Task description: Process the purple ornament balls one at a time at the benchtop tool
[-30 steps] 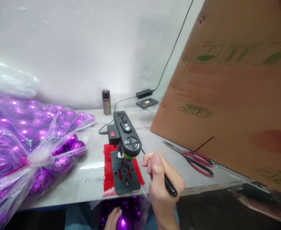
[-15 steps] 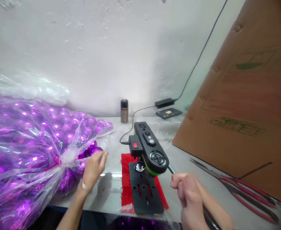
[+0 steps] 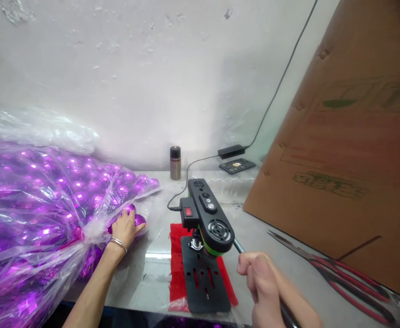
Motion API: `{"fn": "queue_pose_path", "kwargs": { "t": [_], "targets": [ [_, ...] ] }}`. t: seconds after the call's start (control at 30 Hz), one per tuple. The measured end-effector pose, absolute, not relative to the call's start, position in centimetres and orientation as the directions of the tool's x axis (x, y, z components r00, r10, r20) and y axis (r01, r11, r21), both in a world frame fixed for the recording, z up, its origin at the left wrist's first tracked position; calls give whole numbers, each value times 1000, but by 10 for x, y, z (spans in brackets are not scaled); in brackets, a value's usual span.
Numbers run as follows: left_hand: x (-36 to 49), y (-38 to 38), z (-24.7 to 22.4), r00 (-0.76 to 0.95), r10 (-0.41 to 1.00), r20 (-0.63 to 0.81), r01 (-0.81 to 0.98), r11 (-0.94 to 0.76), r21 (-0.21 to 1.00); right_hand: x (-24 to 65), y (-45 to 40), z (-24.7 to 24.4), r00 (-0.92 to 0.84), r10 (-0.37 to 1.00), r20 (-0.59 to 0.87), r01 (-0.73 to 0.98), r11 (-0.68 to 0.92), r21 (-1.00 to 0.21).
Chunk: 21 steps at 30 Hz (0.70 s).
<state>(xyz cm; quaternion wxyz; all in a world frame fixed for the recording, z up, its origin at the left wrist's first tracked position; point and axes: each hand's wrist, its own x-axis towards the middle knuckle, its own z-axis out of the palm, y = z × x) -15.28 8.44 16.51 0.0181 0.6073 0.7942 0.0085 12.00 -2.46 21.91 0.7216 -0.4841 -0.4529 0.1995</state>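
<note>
My left hand [image 3: 125,228], with a bracelet at the wrist, rests on loose shiny purple balls [image 3: 139,220] beside the knotted neck of a clear bag [image 3: 59,182] of similar balls; its fingers are spread. My right hand [image 3: 264,282] is wrapped round the metal lever [image 3: 239,246] of a small black press [image 3: 211,209]. The press has a red switch and a slotted black base plate [image 3: 206,291]. Its base stands on a red cloth [image 3: 177,273]. A small metal piece [image 3: 196,244] sits under the press head at the back of the plate.
Scissors with red and black handles [image 3: 353,282] lie at the right, before a large leaning cardboard sheet [image 3: 322,159]. A brown bottle [image 3: 175,164], a black power adapter [image 3: 232,151] and a phone [image 3: 237,166] stand or lie near the wall.
My left hand has moved left and onto the loose purple balls, its fingers spreading. My right hand has kept its hold on the lever. The view has shifted slightly.
</note>
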Motion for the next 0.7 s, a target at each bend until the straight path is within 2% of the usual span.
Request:
{"fn": "queue_pose_path", "kwargs": {
  "t": [0.1,0.2,0.43,0.57,0.63,0.7],
  "targets": [
    [-153,78,156,-229,973,-17,971,230,59,129,-20,211,433,715,550,189,524,-830],
    [-160,79,153,-153,988,-34,977,157,142,135,-18,205,363,711,603,217,565,-796],
    [-171,86,155,-68,998,-4,900,63,430,121,-20,208,474,724,501,82,530,-844],
    [-148,84,141,-21,998,63,714,-29,700,127,-18,205,423,703,571,124,580,-805],
    [-133,83,130,-16,997,77,634,-50,772,133,-16,201,361,687,631,182,612,-770],
    [-119,80,117,-24,997,71,603,-42,796,138,-14,199,302,673,675,225,638,-737]
  ]
}}
